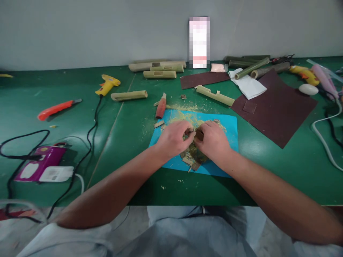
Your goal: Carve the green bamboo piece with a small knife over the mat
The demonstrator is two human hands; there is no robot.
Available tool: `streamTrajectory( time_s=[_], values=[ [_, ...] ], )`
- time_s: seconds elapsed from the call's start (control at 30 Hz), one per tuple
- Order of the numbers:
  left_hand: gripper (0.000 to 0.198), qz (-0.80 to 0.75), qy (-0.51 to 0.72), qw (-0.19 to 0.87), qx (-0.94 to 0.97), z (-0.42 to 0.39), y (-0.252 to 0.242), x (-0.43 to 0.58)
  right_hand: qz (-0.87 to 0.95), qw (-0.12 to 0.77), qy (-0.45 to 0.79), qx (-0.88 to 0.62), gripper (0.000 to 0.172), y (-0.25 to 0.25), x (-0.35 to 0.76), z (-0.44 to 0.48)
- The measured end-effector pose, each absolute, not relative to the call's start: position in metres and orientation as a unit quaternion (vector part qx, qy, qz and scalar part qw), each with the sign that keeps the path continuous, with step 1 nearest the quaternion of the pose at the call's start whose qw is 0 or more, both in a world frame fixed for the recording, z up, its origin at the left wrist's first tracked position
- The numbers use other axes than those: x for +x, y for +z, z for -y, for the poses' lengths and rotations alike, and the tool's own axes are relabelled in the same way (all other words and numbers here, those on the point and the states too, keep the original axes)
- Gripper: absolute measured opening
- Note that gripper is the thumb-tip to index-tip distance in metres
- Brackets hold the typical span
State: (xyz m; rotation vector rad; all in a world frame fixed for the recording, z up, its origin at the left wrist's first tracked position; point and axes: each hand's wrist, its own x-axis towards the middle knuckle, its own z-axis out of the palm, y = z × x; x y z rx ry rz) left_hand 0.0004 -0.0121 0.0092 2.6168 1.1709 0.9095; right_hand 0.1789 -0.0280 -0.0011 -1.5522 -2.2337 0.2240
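Note:
Over a blue sheet [227, 142], my two hands meet with their fingertips close together. My left hand [175, 137] is closed in a pinch on something small and dark that I cannot make out. Between the fingers of my right hand [214, 139] is a small flat brown piece [199, 135], its kind unclear. Under the hands lies a pile of bamboo chips [187, 161] and yellowish dust, partly hidden by the fingers. A red-handled blade tool [160, 108] rests at the sheet's upper left corner.
Notched bamboo tubes [214, 95] lie behind the sheet. Dark brown sheets [278, 110] and a white paper [249, 85] are at right. To the left are a yellow glue gun [107, 85], an orange cutter [56, 109] and a purple power strip [44, 160] with cables. A phone [199, 43] leans on the wall.

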Motion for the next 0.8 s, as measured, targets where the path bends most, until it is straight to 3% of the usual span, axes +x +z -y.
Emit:
streamTrajectory(
  time_s=[0.47,0.8],
  values=[
    [0.011,-0.438,0.218,0.087,0.868,0.0147,0.012,0.003,0.809,0.194,0.052,-0.552,0.013,0.0016,0.1796,0.0294],
    [0.017,-0.433,0.207,0.035,0.876,0.0084,0.0142,-0.0009,0.808,0.176,0.055,-0.56,0.015,0.0058,0.1814,0.0328]
  ],
)
